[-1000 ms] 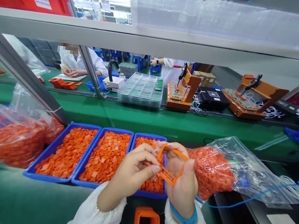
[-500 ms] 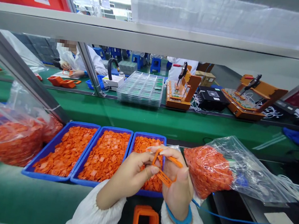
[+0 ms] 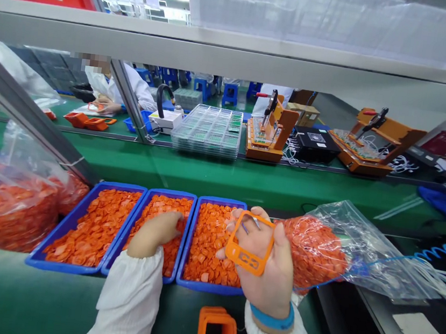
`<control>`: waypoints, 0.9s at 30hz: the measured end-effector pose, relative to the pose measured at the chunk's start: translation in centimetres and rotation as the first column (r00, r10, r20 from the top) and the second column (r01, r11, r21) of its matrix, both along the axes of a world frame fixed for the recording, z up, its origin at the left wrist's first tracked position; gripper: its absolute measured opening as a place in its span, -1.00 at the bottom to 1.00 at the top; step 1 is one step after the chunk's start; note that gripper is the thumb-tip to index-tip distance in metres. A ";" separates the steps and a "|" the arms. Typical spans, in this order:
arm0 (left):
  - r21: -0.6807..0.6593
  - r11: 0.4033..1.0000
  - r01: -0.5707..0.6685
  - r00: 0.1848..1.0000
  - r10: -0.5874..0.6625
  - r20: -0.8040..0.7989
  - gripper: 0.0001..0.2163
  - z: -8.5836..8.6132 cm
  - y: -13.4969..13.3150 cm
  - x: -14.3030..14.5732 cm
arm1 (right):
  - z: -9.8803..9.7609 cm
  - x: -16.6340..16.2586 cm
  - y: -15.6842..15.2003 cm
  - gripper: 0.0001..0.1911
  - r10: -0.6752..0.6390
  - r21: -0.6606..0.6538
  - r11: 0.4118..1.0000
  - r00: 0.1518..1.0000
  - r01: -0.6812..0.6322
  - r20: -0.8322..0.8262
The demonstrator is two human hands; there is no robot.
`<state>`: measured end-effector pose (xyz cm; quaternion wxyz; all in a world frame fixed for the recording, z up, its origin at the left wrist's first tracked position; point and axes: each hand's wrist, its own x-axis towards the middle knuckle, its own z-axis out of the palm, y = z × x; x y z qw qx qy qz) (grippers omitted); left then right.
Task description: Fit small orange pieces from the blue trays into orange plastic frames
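In the head view my right hand (image 3: 276,282), with a blue wristband, holds up a thin orange rectangular frame (image 3: 246,259). The frame has a large square opening and smaller cut-outs along its lower bar. My left hand (image 3: 156,233) is down in the middle blue tray (image 3: 182,251), fingers bent among small orange square pieces (image 3: 173,207). Its fingertips are partly hidden, and what they pinch cannot be made out. Near my right forearm, a stack of orange frames (image 3: 203,332) stands on the green surface.
Flanking the middle one are a left blue tray (image 3: 66,267) and a right blue tray (image 3: 210,288), both with orange pieces. Clear bags of orange parts, a left bag (image 3: 13,217) and a right bag (image 3: 314,248), lie outside them. A metal shelf beam (image 3: 220,53) crosses above; a co-worker (image 3: 131,85) sits beyond.
My left hand has left the orange frame and moved left into the middle tray. My right hand keeps the frame, now turned with its flat face toward me.
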<state>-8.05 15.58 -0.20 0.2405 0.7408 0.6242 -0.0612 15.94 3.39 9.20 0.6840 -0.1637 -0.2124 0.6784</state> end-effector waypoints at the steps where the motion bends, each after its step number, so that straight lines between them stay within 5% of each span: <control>1: -0.012 1.000 0.004 1.000 -0.004 -0.008 -0.68 -0.1 0.0 0.1 | 0.0 0.0 0.0 -0.67 0.013 -0.002 1.000 1.000 -0.013 -0.006; 8: -0.053 0.998 -0.025 0.998 0.022 -0.056 -0.92 -0.3 0.7 -0.1 | -0.2 -0.3 0.0 -0.70 0.024 -0.002 1.000 1.000 -0.024 -0.009; 18: 0.012 1.000 -0.018 0.998 0.018 -0.062 -0.81 -1.8 1.3 0.6 | -0.4 -0.6 0.1 -0.74 0.051 -0.026 0.998 0.998 -0.052 -0.036; 27: 0.014 0.999 0.031 0.999 -0.031 0.010 -0.79 -1.6 1.5 -0.3 | -0.5 -0.7 0.2 -0.70 0.052 0.018 0.999 0.997 -0.052 -0.049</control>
